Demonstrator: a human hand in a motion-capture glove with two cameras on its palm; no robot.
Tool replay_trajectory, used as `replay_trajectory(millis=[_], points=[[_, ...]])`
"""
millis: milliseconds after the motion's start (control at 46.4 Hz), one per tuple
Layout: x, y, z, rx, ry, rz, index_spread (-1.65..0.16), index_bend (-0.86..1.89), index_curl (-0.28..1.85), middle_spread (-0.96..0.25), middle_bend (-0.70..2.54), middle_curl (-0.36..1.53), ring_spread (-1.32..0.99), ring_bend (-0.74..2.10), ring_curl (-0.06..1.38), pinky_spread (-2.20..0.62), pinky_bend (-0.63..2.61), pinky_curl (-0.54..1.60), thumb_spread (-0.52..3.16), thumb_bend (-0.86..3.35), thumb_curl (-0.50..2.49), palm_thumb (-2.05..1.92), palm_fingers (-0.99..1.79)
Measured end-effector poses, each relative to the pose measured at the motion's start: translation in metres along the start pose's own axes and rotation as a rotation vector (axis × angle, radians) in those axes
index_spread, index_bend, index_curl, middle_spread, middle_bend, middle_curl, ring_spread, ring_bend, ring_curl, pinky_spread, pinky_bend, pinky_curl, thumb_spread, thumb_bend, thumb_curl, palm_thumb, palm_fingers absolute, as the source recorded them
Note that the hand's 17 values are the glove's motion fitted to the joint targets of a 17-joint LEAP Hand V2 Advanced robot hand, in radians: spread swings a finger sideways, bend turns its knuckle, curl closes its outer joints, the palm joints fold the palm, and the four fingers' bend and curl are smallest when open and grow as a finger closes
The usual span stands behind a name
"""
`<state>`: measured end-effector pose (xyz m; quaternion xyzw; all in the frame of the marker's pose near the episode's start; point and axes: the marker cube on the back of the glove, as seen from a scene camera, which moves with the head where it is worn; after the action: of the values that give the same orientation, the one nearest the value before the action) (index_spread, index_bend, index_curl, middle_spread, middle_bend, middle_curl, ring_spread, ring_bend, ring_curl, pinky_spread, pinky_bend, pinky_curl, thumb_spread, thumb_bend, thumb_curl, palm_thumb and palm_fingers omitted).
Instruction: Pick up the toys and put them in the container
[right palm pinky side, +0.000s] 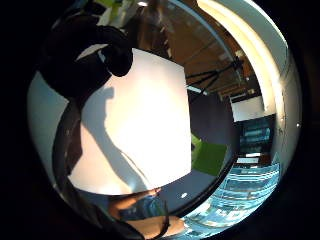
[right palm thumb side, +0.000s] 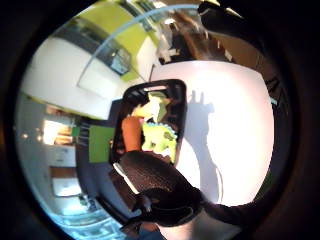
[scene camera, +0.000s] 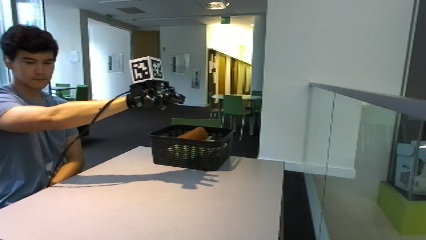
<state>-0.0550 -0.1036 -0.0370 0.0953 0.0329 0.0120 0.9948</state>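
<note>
A black mesh basket (scene camera: 190, 150) stands near the far end of the grey table (scene camera: 153, 200). An orange-brown toy (scene camera: 194, 133) pokes above its rim. In the thumb side palm view the basket (right palm thumb side: 177, 107) holds that orange toy (right palm thumb side: 132, 132) and yellow-green toys (right palm thumb side: 159, 134). My gloved right hand (scene camera: 154, 95) hovers in the air above and just to the near-left of the basket, fingers spread and holding nothing. Its shadow falls on the table in front of the basket. Glove fingers (right palm thumb side: 157, 185) show at the palm view's edge.
The person's bare arm (scene camera: 63, 116) reaches out over the table. A glass railing (scene camera: 359, 150) runs along the table's right side. Green chairs (scene camera: 233, 107) and a dark floor lie beyond the table's far end.
</note>
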Motion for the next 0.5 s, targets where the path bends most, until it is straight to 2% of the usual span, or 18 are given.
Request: replay_trajectory(millis=[172,496], points=[[0.063,0.022,0.020,-0.032,-0.034,0.047,-0.35,0.19,0.50,-0.07,0.46,0.37,-0.09,0.76,0.23,-0.02,1.25,0.43,0.89,-0.12,0.19,-0.17,0.00],[0.082,0.040,0.023,-0.069,-0.058,0.042,-0.36,0.19,0.48,-0.07,0.41,0.37,-0.08,0.69,0.21,0.00,1.18,0.38,0.90,-0.11,0.17,-0.15,0.00]])
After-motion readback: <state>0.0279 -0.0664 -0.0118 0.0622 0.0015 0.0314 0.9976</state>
